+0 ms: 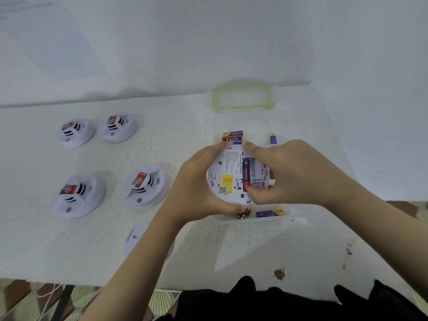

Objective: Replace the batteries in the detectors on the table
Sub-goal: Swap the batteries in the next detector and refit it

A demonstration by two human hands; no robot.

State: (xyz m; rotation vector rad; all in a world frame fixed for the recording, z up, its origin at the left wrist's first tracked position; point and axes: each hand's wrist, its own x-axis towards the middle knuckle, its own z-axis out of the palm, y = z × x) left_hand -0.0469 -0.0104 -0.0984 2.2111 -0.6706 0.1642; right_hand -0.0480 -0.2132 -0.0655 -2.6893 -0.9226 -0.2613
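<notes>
Detector (228, 179): back up, above table (162, 147), rim cupped by left hand (196, 181).
Battery (246, 173): in detector's bay, long axis away from person.
Right hand (298, 172): nearer, curled over detector, thumb on battery's near end.

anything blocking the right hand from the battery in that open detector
Nothing visible does. The detector is open, the battery lies exposed in its compartment, and the thumb of the right hand is at the battery's lower end. The left hand grips the detector's rim.

Upturned detector (228, 179) between left hand (199, 181) and right hand (289, 172), thumb on its seated battery (246, 172).
</notes>
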